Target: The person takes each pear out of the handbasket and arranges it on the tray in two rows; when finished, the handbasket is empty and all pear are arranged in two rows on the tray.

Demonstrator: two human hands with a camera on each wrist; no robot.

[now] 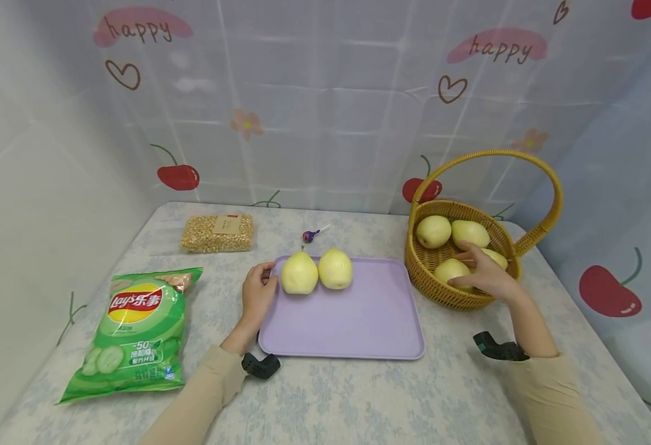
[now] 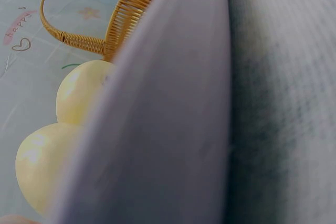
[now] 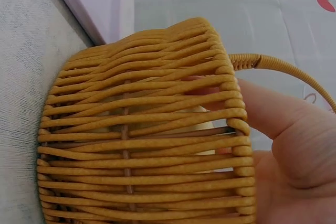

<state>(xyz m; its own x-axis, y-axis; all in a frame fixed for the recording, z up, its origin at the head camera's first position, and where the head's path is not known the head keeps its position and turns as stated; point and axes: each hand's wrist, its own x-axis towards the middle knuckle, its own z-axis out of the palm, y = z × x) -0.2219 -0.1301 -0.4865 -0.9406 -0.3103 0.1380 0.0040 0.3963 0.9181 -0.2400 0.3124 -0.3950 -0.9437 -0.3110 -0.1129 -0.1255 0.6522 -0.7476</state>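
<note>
On my feed, the right hand (image 1: 487, 272) hides most of the right pear (image 1: 496, 258) in the basket (image 1: 433, 287); from the right wrist, the weave breaks up fingers and pear. In the left wrist view, the blurred tray (image 1: 348, 327) covers parts of its two pears, and I get just a sliver of the left hand (image 1: 259, 290) at the near-left corner. Both sleeves (image 1: 197, 395) run off the near edge.

Right arm reaches far over the surface (image 1: 359, 395), hand dipped over the basket's near-right rim, fingers bent and spread, thumb apart. Left hand sits at the tray's far-left corner, fingers curled, gripping the rim.

Near pear (image 1: 448, 271) lies in the near part of the basket, between right thumb and fingers; thumb overlaps its near-right side. I can't tell if they have it firmly. Two more pears, far-left (image 1: 433, 232) and far-right (image 1: 470, 233), lie beyond the fingertips. On the tray, left pear (image 1: 299, 273) stands just beside the left hand, touching or nearly touching its neighbour (image 1: 335, 269).
</note>
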